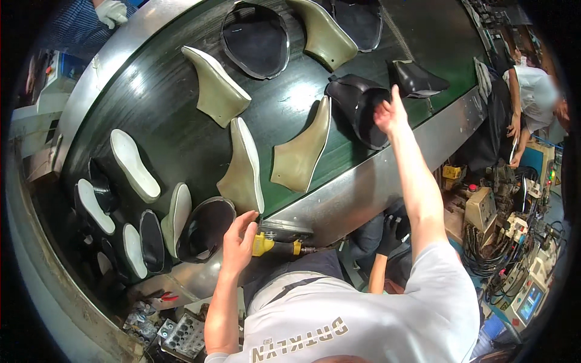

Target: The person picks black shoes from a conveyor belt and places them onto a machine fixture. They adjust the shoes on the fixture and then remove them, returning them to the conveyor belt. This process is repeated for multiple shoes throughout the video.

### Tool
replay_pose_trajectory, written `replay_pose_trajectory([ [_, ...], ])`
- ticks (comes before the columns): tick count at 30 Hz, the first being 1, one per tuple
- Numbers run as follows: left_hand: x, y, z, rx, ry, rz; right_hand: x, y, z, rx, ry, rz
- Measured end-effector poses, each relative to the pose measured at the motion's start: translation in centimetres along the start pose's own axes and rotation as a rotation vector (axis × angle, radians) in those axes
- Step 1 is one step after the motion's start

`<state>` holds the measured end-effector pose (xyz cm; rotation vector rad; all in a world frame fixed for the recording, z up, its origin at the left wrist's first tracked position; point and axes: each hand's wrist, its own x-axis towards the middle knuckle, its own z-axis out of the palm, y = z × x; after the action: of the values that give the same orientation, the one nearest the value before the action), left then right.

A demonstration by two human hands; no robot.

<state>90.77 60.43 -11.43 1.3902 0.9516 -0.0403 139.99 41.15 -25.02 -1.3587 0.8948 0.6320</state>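
My left hand (240, 241) is open at the near edge of the green conveyor belt (284, 78), its fingertips by the lower end of an olive shoe last (242, 169) with a white sole face. Nothing shows in it. Further right, my right hand (392, 115) reaches over the belt with thumb stretched up and fingers apart, in front of the mouth of a black boot upper (354, 100); whether it touches the upper I cannot tell. Between my hands lies another olive last (302, 148). A black toe-shaped shoe piece (417, 78) rests beyond my right hand.
More olive lasts (218, 88) and black uppers (254, 39) lie further along the belt, several white-soled ones at left. A metal rim (339, 187) borders it. A yellow tool (263, 245) hangs below my left hand. Co-workers (532, 97) and machines (481, 209) stand right; a gloved hand (112, 12) shows top left.
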Motion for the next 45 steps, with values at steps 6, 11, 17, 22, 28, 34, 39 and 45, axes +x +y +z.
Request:
replay_pose_trajectory([
  [6,-0.6,3.7,2.0,0.015,-0.185,0.073,0.6,-2.0,3.8,0.208,-0.178,0.020],
  [11,-2.9,6.2,3.9,-0.308,-0.281,0.149,-22.0,-1.3,6.7,0.299,-0.620,-0.327],
  [17,-4.9,10.7,4.5,-1.066,-0.398,0.286,-41.5,10.0,5.4,0.519,-1.024,-0.207],
  [22,-13.6,11.1,-2.9,-1.510,-0.253,0.377,-51.7,21.8,2.2,0.725,-1.438,0.465],
  [28,-28.7,-0.4,-10.8,-1.709,-0.140,0.371,-54.3,33.1,-9.6,-0.288,-1.363,-0.072],
  [34,-39.3,-7.2,-10.8,-1.750,0.255,0.149,-59.7,36.8,-13.7,-0.240,-1.372,0.419],
  [39,-42.0,-10.2,-11.9,-1.805,0.326,0.076,-61.7,37.9,-14.6,-0.288,-1.251,0.519],
  [45,-42.9,-11.2,-12.3,-1.809,0.265,0.037,-61.6,36.7,-14.9,-0.097,-1.228,0.770],
])
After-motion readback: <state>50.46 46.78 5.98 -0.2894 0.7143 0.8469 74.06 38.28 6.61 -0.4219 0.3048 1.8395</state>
